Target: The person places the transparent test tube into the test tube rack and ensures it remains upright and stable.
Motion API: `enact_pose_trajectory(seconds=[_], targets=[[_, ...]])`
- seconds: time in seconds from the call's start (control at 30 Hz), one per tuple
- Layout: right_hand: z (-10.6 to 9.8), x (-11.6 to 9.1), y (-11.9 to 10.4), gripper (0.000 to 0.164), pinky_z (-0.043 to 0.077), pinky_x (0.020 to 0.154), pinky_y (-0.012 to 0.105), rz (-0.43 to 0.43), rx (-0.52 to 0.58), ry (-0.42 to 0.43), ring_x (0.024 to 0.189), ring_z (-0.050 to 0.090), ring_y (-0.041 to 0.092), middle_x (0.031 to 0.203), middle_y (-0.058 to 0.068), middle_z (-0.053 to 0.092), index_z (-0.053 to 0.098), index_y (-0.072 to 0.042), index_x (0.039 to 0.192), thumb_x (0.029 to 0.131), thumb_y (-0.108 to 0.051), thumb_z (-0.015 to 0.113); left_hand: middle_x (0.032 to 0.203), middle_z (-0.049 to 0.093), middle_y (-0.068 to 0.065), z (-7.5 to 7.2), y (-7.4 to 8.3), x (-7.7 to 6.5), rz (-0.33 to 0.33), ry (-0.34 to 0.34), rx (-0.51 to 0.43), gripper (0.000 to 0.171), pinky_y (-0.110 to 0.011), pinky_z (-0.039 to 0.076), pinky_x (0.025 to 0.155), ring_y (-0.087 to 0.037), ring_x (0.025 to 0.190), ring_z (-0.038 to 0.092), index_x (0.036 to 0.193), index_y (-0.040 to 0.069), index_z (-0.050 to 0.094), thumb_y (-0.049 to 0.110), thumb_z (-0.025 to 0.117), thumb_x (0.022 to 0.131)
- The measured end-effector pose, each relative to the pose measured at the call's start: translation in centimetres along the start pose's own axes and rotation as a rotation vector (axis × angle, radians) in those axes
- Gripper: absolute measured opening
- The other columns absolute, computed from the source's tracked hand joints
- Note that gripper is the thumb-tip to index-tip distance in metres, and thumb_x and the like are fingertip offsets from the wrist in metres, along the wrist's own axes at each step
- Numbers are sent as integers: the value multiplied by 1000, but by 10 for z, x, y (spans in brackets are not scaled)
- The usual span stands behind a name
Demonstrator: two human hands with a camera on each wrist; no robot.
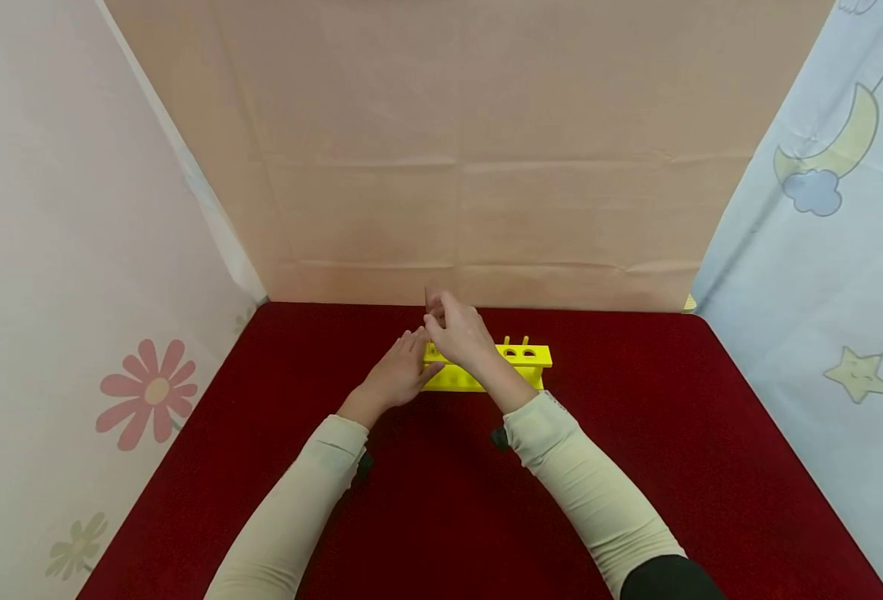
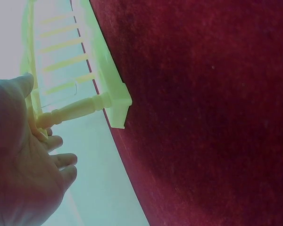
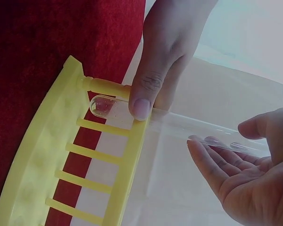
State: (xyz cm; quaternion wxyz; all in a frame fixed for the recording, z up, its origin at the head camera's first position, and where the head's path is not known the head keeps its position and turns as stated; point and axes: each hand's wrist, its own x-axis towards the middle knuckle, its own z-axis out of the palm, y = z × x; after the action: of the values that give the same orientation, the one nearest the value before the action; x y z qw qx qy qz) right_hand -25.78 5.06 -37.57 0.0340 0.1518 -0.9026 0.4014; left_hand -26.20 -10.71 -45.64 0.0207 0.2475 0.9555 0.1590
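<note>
A yellow test tube rack [image 1: 544, 357] stands on the red cloth, with round holes along its top bar and pegs behind. My left hand [image 1: 398, 373] holds the rack's left end, its thumb [image 3: 142, 106] on the top bar in the right wrist view. A clear glass test tube [image 3: 179, 123] passes through the end hole, its rounded bottom below the top bar and above the base. Around the tube's upper part, my right hand [image 1: 462, 333] has its thumb on one side and its fingers on the other. The left wrist view shows the rack's turned end post [image 2: 73, 112].
The red cloth [image 1: 441, 500] covers the table. A tan backdrop [image 1: 456, 167] rises behind the rack. Pale curtains stand at both sides, the left curtain [image 1: 51, 208] with flowers and the right curtain [image 1: 824, 275] with a moon and stars.
</note>
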Motion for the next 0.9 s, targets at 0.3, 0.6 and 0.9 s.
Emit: enact_pose_trajectory(seconds=[0.3,0.6,0.9], targets=[[1,-1,2,26,56,91,40,19,-7,-7,108,66,24,122,8,69,56,-12,126,104,-25,56,165,22,-20,0,2,0,-9,-1,-16,73,-51,17,125,-43,152,20,161,4,14,46,42,108],[4,-2,6,21,55,92,41,19,5,-3,108,65,23,121,7,69,56,-12,121,103,-24,58,166,21,-19,1,0,0,2,-7,-17,72,-52,17,124,-41,153,19,161,7,13,47,40,108],[6,-2,7,22,55,93,42,21,11,-7,109,65,23,121,7,68,56,-11,121,103,-24,58,167,20,-18,2,-1,1,-4,-3,-19,76,-52,16,125,-41,153,19,162,7,10,50,40,107]])
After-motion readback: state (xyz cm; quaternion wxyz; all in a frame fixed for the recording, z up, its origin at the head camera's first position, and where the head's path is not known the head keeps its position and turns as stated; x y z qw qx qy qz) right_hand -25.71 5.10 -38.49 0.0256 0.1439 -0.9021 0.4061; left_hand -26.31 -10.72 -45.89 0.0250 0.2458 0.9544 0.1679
